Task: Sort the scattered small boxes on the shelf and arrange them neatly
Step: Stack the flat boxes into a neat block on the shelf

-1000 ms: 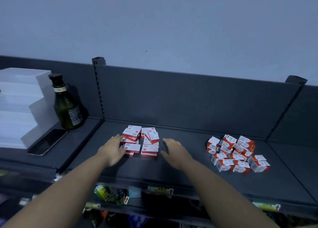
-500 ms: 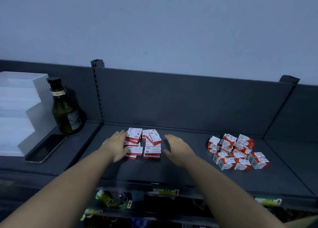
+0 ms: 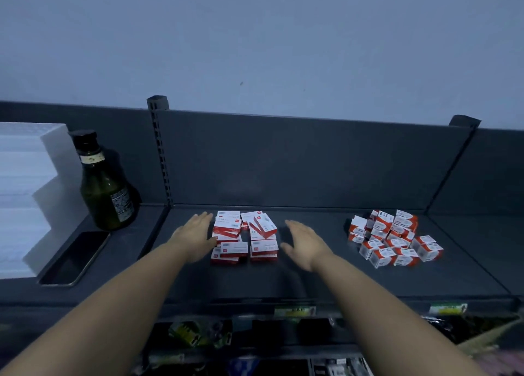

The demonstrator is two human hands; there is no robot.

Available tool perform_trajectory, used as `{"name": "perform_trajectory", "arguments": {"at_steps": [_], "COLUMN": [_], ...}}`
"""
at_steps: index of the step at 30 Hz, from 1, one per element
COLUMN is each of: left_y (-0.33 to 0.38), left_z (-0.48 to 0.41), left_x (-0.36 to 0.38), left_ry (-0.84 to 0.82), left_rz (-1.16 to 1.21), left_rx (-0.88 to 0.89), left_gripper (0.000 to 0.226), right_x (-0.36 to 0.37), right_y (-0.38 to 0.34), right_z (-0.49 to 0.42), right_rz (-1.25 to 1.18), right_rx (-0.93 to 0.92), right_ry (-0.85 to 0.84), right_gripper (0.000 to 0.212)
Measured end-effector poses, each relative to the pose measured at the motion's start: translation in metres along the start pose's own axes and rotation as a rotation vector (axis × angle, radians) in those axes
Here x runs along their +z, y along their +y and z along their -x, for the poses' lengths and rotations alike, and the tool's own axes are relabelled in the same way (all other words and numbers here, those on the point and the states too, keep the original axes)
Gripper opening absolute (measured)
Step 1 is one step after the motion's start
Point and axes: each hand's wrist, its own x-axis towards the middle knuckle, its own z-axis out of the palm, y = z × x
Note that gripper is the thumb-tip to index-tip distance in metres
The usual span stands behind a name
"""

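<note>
A cluster of flat red-and-white boxes (image 3: pixel 244 236) lies in loose stacks at the middle of the dark grey shelf (image 3: pixel 283 279). My left hand (image 3: pixel 195 234) lies flat with straight fingers against the cluster's left side, touching the boxes. On the other side, my right hand (image 3: pixel 304 242) is held flat and open, a small gap away from the stacks. It holds nothing. A second heap of chunkier orange-and-white boxes (image 3: pixel 394 241) lies jumbled on the shelf to the right, untouched.
A dark green glass bottle (image 3: pixel 105 185) stands at the left, by the shelf's upright. A black phone (image 3: pixel 76 258) lies flat in front of it. White stacked blocks (image 3: pixel 25 194) fill the far left. Lower shelves with goods show below the front edge.
Both hands have moved slightly forward along the sides of the flat-box cluster, and the left hand now touches it. The camera has tilted a little; the boxes look unmoved.
</note>
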Motion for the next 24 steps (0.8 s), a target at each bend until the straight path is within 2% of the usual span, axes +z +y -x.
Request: {"name": "perform_trajectory", "arguments": {"at_steps": [10,19,24], "left_y": [0.007,-0.006,-0.016], "left_z": [-0.005,-0.023,-0.036], "left_x": [-0.006,0.005,0.013], "left_ry": [0.000,-0.159,-0.223], "left_rz": [0.026,-0.068,-0.057], "left_rx": [0.051,0.138,0.165], "left_gripper": [0.071,0.068,0.070], "right_x": [-0.004,0.022,0.038], "right_y": [-0.022,-0.046,-0.053], "right_z": [-0.017,-0.039,-0.049], "right_rz": [0.025,0.187,0.071], "right_rx": [-0.044,-0.049,-0.028], "right_ry": [-0.003,-0.188,-0.134], "right_gripper": [0.068,0.068,0.067]}}
